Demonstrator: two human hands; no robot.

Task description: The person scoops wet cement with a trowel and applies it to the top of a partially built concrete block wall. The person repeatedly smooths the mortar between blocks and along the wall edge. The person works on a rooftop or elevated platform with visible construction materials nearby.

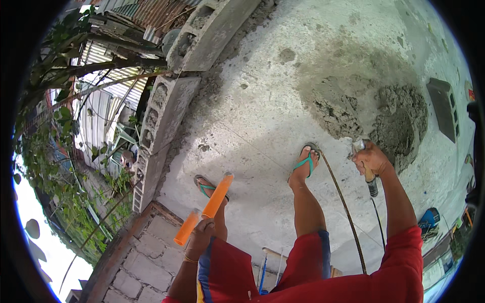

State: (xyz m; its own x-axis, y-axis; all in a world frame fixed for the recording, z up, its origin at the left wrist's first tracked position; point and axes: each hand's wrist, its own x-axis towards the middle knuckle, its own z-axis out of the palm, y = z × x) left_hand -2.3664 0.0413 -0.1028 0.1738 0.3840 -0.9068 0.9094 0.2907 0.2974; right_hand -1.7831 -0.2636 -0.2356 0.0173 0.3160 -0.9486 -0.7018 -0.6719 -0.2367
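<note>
Two closed hands, I see: my right hand [373, 158], nearer the mortar heap [399, 113], grips a wooden-handled tool [370, 177] before it; my left hand [202, 233] holds an orange piece [216, 197] well left of it, long axis slanting forward-right.

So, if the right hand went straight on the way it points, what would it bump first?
Probably the grey mortar heap ahead of the right hand, though the height between them is unclear.

Bright-orange tool [218, 196] in left hand [203, 228], tan-handled tool [370, 176] in right hand [373, 157]
Slants long and straight in the left; in the right, points its dark butt end bodyward, partly hidden by the grip.
</note>
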